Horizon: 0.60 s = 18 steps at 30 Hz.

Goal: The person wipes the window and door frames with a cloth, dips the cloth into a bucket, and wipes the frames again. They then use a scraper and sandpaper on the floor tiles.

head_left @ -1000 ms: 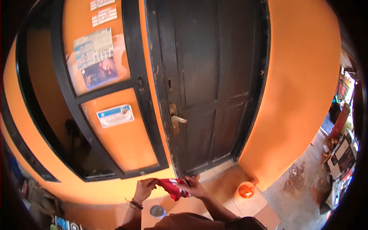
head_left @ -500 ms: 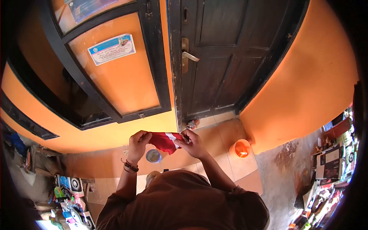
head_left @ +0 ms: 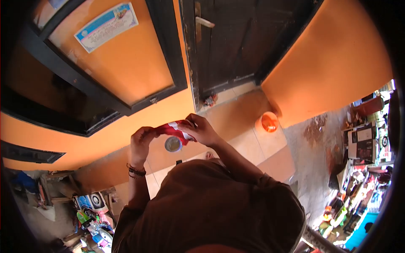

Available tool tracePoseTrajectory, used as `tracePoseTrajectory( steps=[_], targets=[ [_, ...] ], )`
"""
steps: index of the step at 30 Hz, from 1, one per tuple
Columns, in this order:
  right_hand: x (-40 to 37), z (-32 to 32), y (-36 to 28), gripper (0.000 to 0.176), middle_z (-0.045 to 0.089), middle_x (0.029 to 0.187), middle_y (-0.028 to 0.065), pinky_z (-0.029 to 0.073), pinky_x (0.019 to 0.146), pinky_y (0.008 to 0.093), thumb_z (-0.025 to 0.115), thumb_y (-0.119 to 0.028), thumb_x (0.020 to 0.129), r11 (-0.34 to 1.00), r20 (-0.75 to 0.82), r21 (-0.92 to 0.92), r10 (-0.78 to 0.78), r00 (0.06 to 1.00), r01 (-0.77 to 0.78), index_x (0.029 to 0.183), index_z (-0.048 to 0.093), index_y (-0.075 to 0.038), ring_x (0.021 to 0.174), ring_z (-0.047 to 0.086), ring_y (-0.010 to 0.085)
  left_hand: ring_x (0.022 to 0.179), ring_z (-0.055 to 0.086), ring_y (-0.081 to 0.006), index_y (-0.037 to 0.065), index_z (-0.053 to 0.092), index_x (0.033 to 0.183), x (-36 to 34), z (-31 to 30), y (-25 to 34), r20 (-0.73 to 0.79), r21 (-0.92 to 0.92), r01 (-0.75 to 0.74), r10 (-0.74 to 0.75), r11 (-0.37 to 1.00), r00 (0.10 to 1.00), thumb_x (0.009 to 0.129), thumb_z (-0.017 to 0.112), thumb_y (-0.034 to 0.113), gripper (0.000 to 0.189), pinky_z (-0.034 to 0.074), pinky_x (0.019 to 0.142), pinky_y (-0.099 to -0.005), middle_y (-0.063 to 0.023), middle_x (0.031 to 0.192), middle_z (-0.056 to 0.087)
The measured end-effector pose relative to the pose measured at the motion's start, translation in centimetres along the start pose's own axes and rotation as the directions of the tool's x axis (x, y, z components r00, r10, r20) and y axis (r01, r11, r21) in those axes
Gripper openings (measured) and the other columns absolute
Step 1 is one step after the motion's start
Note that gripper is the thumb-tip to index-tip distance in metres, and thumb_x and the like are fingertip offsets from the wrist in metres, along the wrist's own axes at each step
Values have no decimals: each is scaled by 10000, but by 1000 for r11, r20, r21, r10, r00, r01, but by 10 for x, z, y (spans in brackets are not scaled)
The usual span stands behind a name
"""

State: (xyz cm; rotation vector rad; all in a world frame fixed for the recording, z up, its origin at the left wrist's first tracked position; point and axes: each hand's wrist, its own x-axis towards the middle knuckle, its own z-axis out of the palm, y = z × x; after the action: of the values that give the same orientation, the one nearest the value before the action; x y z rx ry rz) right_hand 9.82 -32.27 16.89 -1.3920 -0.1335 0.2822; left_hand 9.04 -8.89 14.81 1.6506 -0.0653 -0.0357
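Observation:
Both of my hands hold a small red and white cloth (head_left: 172, 129) in front of my chest. My left hand (head_left: 141, 140) pinches its left end, and a beaded bracelet sits on that wrist. My right hand (head_left: 200, 130) grips the right end, fingers curled over the white part. The cloth hangs bunched between the two hands. Below it, on the tiled floor, stands a small round tin (head_left: 173, 144) with its top facing up.
A dark wooden door (head_left: 236, 38) with a metal handle (head_left: 204, 22) is straight ahead, an orange window shutter (head_left: 114, 59) to its left. An orange bucket (head_left: 267, 122) stands on the floor by the orange wall. Cluttered goods lie at the right and lower left.
The view has tilted further down, so door and window slid up the frame. My hands still hold the cloth, now bunched tighter and closer to my body.

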Motion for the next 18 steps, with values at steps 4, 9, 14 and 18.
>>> tracePoseTrajectory(
  steps=[4,9,14,18],
  targets=[
    [6,13,26,293,622,759,64,467,586,244,664,-205,812,994,-25,-95,51,998,-53,928,564,44,682,584,101,757,609,-158,-49,577,885,-10,-14,-5,56,-42,77,-75,996,996,801,546,-51,89,491,720,-263,-100,807,635],
    [-6,18,29,286,602,730,60,449,532,236,641,-219,827,994,-152,106,21,988,-5,953,565,27,597,559,99,745,622,-168,-63,583,880,-10,-17,-17,179,16,197,-197,980,964,805,570,-22,87,498,715,-277,-106,795,637],
    [-16,-9,51,284,599,754,64,453,560,241,618,-218,839,985,-179,80,168,969,-156,949,559,36,647,559,97,729,622,-154,-58,588,874,8,-2,-26,240,83,256,-269,963,933,841,583,42,105,494,705,-267,-90,774,636],
    [1,-35,51,307,603,779,68,453,573,233,624,-235,837,996,-264,50,87,960,-77,945,565,46,664,560,96,710,610,-134,-40,596,852,26,21,-16,212,113,84,-107,990,971,853,575,52,94,484,679,-256,-76,764,634]
  ],
)
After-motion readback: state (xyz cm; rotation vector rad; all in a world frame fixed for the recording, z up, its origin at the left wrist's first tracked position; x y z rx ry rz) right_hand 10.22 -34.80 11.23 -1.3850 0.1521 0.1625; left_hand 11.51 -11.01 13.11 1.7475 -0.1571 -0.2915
